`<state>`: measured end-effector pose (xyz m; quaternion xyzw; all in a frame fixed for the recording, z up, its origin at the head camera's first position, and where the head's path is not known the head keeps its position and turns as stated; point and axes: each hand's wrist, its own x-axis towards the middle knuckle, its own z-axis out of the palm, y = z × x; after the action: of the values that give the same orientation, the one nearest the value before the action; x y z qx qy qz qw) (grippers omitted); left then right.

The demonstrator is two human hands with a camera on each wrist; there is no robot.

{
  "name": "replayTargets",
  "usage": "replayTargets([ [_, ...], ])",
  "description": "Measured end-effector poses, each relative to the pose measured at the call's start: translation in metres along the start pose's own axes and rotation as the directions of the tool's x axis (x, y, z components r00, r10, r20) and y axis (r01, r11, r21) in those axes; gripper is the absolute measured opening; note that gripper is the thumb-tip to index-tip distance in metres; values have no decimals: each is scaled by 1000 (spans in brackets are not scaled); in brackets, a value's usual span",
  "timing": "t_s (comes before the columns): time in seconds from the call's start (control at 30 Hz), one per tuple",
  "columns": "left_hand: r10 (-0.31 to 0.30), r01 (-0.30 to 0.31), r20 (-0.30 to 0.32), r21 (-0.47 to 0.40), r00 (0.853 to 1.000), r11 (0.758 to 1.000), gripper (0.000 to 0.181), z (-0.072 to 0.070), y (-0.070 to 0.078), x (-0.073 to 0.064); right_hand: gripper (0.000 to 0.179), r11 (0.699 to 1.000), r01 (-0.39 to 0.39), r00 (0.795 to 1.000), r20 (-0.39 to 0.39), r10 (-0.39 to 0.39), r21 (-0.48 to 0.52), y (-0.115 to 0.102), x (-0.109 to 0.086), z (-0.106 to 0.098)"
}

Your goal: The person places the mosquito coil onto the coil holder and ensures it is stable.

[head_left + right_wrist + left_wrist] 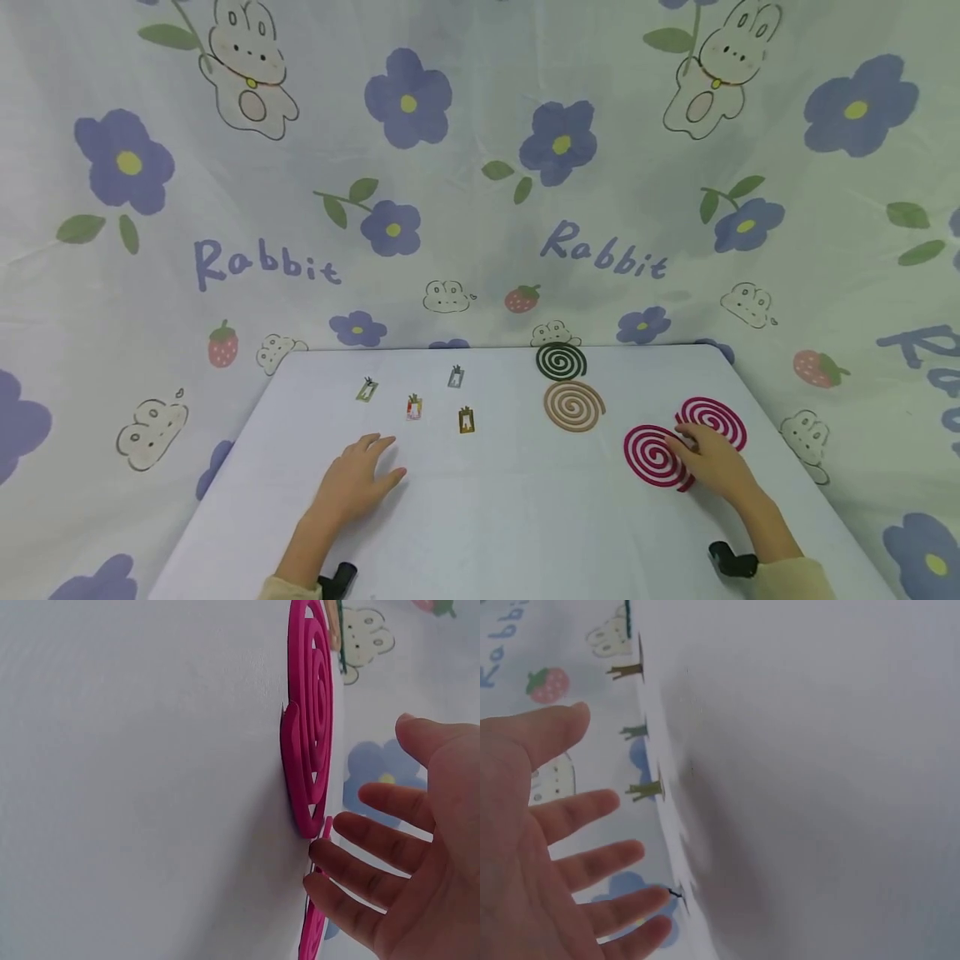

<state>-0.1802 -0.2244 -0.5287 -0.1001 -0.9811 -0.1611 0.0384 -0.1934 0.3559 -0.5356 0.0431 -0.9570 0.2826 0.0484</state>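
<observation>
"Rabbit-and-flower cloth (480,192) hangs behind a white table (480,525). Where's the right hand (712,462)?"

"Out over the two magenta spirals. One, the nearer spiral (656,456), lies just left of it, and the thumb and fingertips overlap its right edge as I see it."

"And the other?"

"That farther spiral (711,419) lies just beyond the knuckles, partly hidden by them."

"Is it gripping either one?"

"No, from the wrist side its fingers look spread and loose, with nothing between them. Whether a fingertip touches magenta, I can't tell."

"What about the left hand (354,485)?"

"Open too, fingers apart, palm bare. Four small framed pieces lie past its fingertips: a red-patterned piece (415,407) and a greenish piece (367,390) near, a brown piece (467,420) off to the right, a silver piece (456,377) behind."

"Anything between the groups?"

"Two more coils toward the back, a tan spiral (573,407) and, just behind it, a dark green spiral (561,362)."
</observation>
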Motion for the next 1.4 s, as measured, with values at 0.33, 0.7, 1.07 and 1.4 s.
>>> replayTargets([
  [0.33, 6, -6, 3, -61, 1000, 998, 52, 8, 14, 0, 48, 999, -44, 999, -1, 44, 31, 5, -6, 4],
  [0.7, 21, -21, 2, -138, 1000, 990, 46, 8, 26, 6, 50, 996, -79, 996, -30, 81, 42, 9, -8, 6],
  [1.07, 24, -12, 48, -229, 999, 973, 46, 12, 35, 10, 63, 995, -96, 995, 0, 96, 25, 11, -6, 8],
  [1.4, 57, -32, 77, -294, 995, 955, 46, 16, 48, 17, 69, 987, -156, 988, 1, 156, 33, 10, -9, 7],
])
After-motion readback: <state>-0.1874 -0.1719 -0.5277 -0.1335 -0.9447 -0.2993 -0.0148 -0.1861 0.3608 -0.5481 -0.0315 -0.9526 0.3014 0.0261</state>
